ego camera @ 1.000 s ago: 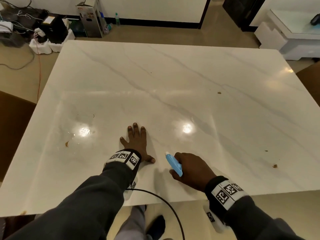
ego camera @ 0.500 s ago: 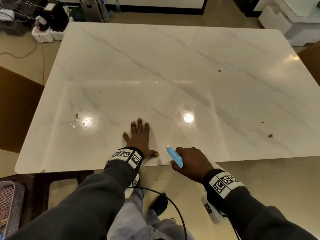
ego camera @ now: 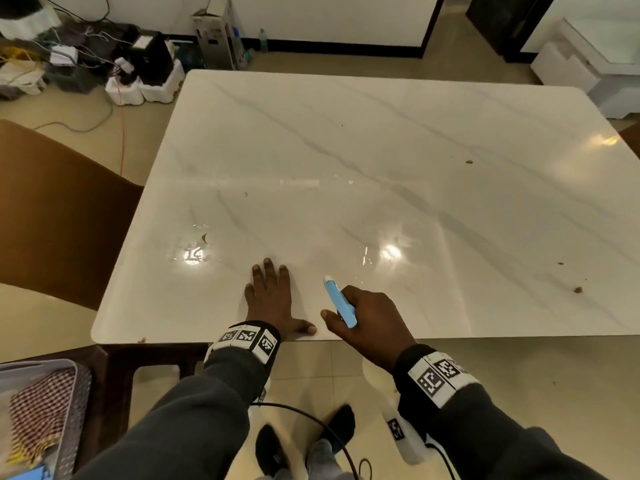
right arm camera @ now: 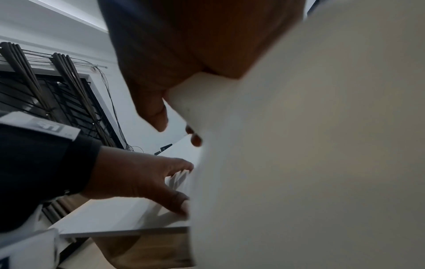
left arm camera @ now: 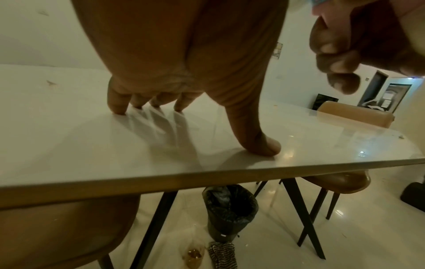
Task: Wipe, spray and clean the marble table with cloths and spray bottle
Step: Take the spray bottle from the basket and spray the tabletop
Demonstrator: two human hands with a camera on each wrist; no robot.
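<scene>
Change: over the last second the view has pulled back from the white grey-veined marble counter (ego camera: 363,168); its near edge, once under the forearms, now runs just beneath the wrists, so the person seems to have stepped back while both hands kept their places.
Meaning: my guess is a pause between sprays, with wiping not yet begun, since no cloth is on the slab.
Left hand (ego camera: 270,299): flat on the counter at 6 o'clock, fingers straight and spread, thumb (left arm camera: 260,143) pressed down right beside the near edge; it holds nothing.
Right hand (ego camera: 367,320): curled round a white spray bottle with a light-blue nozzle head (ego camera: 339,303), just right of the left hand, nozzle aimed toward 11 o'clock over the slab.
Bottle body: fills the right wrist view as a pale blur; liquid level cannot be told.
Wet patch: shiny droplets near a brown crumb (ego camera: 205,237) at 9 o'clock.
Dirt left: brown specks at 3 o'clock (ego camera: 576,289) and 2 o'clock (ego camera: 469,162).
Cloth: a checked red-and-white cloth lies in a grey mesh basket (ego camera: 69,375) off the counter at 7 o'clock.
Edges: near edge directly under both wrists; left edge meets a brown chair (ego camera: 52,209).
Open room: centre and far half from 10 to 2 o'clock carry nothing to knock, so long strokes look safe.
</scene>
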